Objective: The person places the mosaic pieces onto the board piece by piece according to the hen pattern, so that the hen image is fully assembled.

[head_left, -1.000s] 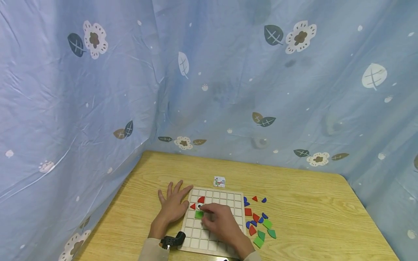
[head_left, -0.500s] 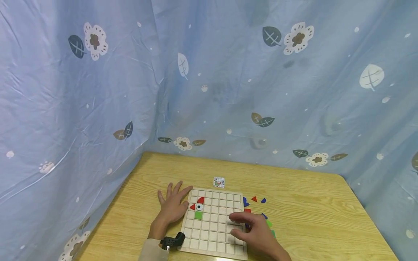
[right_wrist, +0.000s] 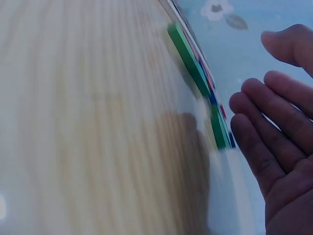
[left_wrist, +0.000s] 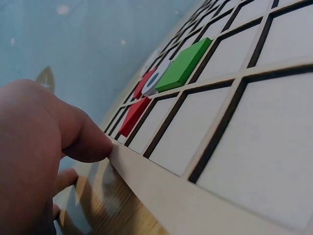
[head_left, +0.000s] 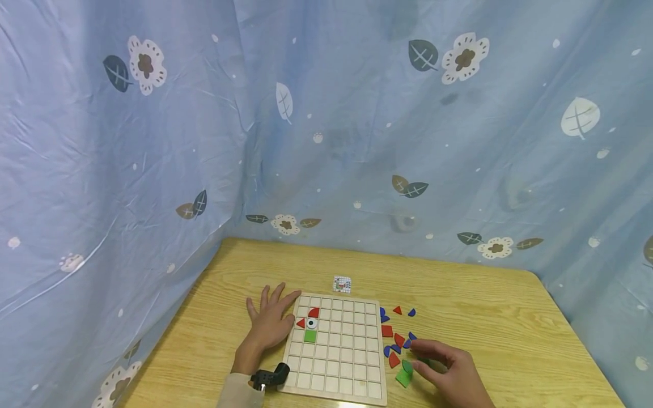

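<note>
**Your right hand (head_left: 451,368) reaches in at the loose pieces (head_left: 399,340), your left hand (head_left: 269,324) at the board (head_left: 336,360)**

Your right hand is released: its fingers are extended with a gap between them and the thumb. The fingertips are just beside the blue pieces (head_left: 407,343) and the thumb is close to a green quarter-round (head_left: 407,366); you cannot tell whether they touch. A loose green square (head_left: 404,378) lies against that quarter-round.

Your left hand is also released, lying with fingers spread on the table (head_left: 510,328), thumb touching the board's left rim.

The gridded board lies flat in front of you. Toward its upper left sits a round eye piece (head_left: 311,323), with a red quarter-round (head_left: 313,312) above it, a red triangle (head_left: 301,323) to its left and a green square (head_left: 309,336) below. A small printed card (head_left: 342,284) lies just beyond the far edge.
</note>
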Available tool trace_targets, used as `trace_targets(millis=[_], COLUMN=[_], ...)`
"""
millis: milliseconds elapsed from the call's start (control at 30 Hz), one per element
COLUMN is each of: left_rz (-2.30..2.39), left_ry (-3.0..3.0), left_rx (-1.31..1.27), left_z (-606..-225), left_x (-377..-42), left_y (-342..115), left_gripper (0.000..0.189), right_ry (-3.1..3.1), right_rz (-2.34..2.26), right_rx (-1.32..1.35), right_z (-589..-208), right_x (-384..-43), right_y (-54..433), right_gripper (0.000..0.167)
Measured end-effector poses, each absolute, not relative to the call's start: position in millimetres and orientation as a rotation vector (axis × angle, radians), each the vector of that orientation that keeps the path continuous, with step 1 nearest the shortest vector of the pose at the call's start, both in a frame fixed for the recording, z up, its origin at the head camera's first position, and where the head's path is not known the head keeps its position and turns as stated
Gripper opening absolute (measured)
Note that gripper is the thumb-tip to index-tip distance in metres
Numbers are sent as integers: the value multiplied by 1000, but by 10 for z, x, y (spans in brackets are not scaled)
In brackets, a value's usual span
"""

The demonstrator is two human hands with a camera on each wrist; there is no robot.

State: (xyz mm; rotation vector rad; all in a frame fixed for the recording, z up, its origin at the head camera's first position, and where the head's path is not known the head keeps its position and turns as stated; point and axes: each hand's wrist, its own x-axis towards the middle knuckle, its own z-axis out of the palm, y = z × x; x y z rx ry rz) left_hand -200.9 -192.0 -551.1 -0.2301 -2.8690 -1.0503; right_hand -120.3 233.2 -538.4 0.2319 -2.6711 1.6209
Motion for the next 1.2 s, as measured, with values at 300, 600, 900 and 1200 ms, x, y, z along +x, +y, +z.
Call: trace_targets(millis=[300,600,900,1200], left_rz=[-1047,-1056,-1047,-1054], left_ry=[-2869,-2867,-2865,-2874], left_rx=[-230,-232,-230,-228], left_z=[-5523,-5517,-5530,-5518], left_x=[-2010,-2003,-2009,-2006], left_y=[-1922,-1918,-1915,-1921], left_gripper=[61,61,61,60], right_ry=[-2751,-2732,-2710,-2783], right_rz=[1536,1412,1311,1242], right_rx=[-23,75,205,233], right_z=[-5384,-5374,-5425,-5396], right_x=[-1238,-1266,-1398,-1432], right_y=[2544,2572,2560,2476], right_gripper=[28,29,36,41])
